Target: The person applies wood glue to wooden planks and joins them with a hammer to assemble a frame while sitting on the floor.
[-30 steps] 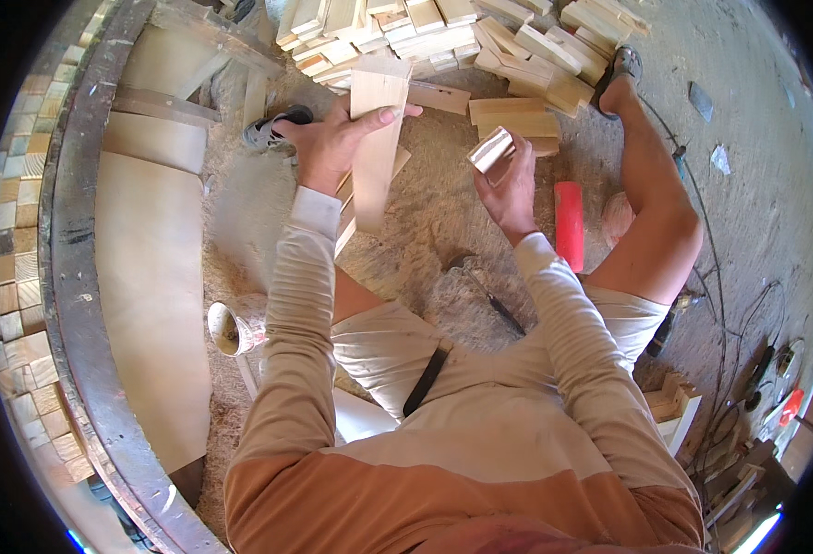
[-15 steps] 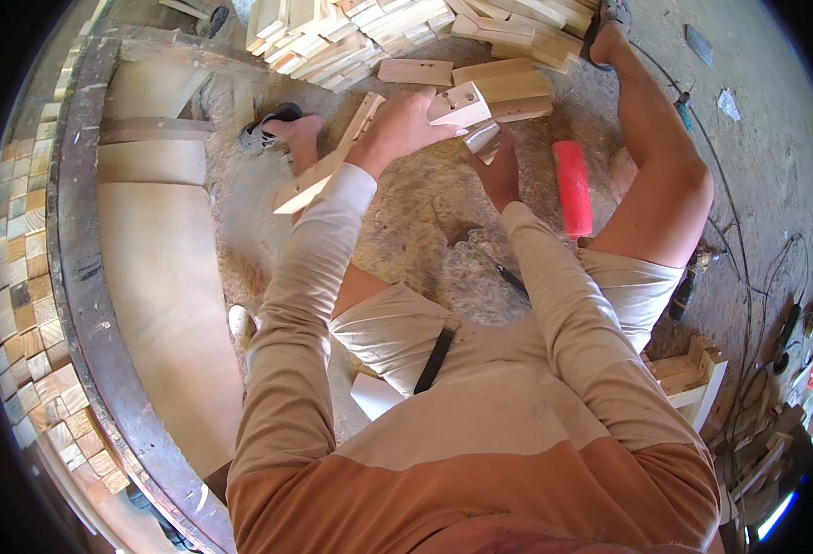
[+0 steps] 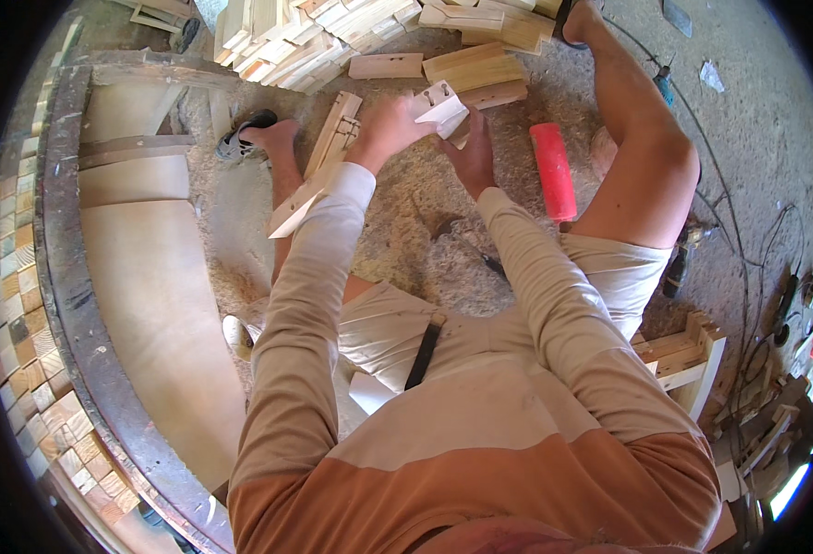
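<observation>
Both my hands are raised in front of me at a pale wooden block [image 3: 442, 103] with dark holes in its end face. My left hand [image 3: 392, 131] grips it from the left, thumb along its near side. My right hand [image 3: 473, 159] is closed on the block's right side, its fingertips partly hidden. Beside my left wrist a longer pale wooden piece [image 3: 296, 210] slants down left, partly behind my forearm. Another slotted wooden piece [image 3: 331, 138] shows above it. Whether these join the block is hidden by my left hand.
Stacked wooden pieces [image 3: 282, 42] stand ahead, with loose planks [image 3: 475, 66] beside them. A red cylinder [image 3: 552, 173] lies near my right knee. At the right are a drill [image 3: 679, 263], cables and a small wooden frame [image 3: 688, 355]. A dark-edged bench frame [image 3: 65, 277] curves along the left.
The view has shifted slightly, so the surroundings sit further left and higher. The held block has tilted, and more of the slotted piece beside my left wrist shows. Both hands keep hold.
</observation>
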{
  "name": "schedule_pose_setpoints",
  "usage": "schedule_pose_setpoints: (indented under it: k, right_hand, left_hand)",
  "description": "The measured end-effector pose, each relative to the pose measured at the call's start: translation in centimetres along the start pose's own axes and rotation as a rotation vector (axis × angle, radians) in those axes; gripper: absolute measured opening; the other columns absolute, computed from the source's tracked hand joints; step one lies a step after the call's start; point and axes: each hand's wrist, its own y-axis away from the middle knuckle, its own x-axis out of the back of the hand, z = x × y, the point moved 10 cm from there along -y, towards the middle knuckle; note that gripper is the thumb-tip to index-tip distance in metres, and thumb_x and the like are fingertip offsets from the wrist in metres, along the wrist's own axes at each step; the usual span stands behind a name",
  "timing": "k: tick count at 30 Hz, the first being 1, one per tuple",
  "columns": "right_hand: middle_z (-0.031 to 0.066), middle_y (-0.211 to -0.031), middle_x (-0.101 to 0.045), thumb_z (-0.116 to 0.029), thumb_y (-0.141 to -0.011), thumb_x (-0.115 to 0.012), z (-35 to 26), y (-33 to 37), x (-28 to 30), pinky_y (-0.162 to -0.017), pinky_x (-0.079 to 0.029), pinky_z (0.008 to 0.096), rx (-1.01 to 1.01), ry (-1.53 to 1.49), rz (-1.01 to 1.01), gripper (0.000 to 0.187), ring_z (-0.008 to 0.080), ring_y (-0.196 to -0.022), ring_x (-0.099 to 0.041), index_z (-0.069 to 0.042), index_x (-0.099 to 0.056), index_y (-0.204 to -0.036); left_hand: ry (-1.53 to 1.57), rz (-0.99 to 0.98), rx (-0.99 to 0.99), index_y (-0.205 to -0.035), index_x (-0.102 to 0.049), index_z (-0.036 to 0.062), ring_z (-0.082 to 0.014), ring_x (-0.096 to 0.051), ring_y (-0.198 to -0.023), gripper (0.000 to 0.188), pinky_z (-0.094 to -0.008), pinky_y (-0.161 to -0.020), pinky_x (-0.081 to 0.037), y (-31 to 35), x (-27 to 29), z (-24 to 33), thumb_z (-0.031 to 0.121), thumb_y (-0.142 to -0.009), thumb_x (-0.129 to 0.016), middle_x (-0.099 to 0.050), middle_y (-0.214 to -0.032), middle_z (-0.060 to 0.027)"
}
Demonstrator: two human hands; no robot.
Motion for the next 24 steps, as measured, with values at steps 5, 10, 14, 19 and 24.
schedule_pose_setpoints:
  k: [5,10,14,19,24]
  right_hand:
    - [0.0228,-0.132,-0.054,-0.011,-0.074,-0.086,0.2,0.1,0.1,-0.105,-0.042,0.0465,-0.014,0.002,0.016,0.079,0.0412,-0.125,-0.05,-0.002,-0.044,-0.14]
    - [0.0222,-0.133,-0.054,-0.01,-0.075,-0.085,0.8,0.6,-0.5,-0.105,-0.042,0.0468,-0.049,-0.033,-0.01,0.08,0.0411,-0.126,-0.05,-0.002,-0.042,-0.142]
    - [0.0226,-0.133,-0.054,-0.008,-0.075,-0.084,0.7,0.5,-0.4,-0.105,-0.042,0.0467,-0.008,-0.036,0.041,0.082,0.041,-0.125,-0.05,-0.002,-0.041,-0.144]
    - [0.0226,-0.132,-0.054,-0.006,-0.076,-0.083,0.0,0.4,-0.3,-0.106,-0.042,0.0465,0.015,-0.01,0.034,0.08,0.0407,-0.125,-0.05,-0.001,-0.041,-0.144]
    - [0.022,-0.132,-0.054,-0.005,-0.076,-0.083,0.3,0.2,-0.3,-0.106,-0.041,0.0457,-0.014,-0.014,0.048,0.078,0.0405,-0.125,-0.05,-0.001,-0.043,-0.142]
  left_hand:
    - [-0.017,0.004,0.004,-0.1,-0.071,-0.0004,-0.0405,-0.072,-0.084,0.066,-0.0464,-0.078,-0.058,0.4,-1.1,0.0,0.056,-0.069,-0.084,-0.073,-0.088,-0.0231]
    - [-0.041,-0.013,0.092,-0.106,-0.069,0.0009,-0.0386,-0.072,-0.089,0.067,-0.0456,-0.081,-0.057,1.0,-2.0,-0.4,0.055,-0.069,-0.084,-0.074,-0.094,-0.0221]
    - [-0.045,-0.001,0.082,-0.108,-0.07,0.0026,-0.0382,-0.072,-0.089,0.062,-0.0456,-0.08,-0.057,0.5,-2.6,-0.3,0.052,-0.072,-0.081,-0.074,-0.095,-0.0213]
    - [-0.03,-0.018,0.146,-0.105,-0.074,0.0045,-0.0383,-0.072,-0.086,0.057,-0.0463,-0.077,-0.057,0.5,-2.3,-0.5,0.051,-0.072,-0.081,-0.074,-0.092,-0.021]
    - [-0.036,-0.018,0.155,-0.106,-0.071,0.0027,-0.0396,-0.072,-0.086,0.059,-0.0471,-0.077,-0.057,0.5,-1.9,0.1,0.05,-0.072,-0.082,-0.073,-0.091,-0.0231]
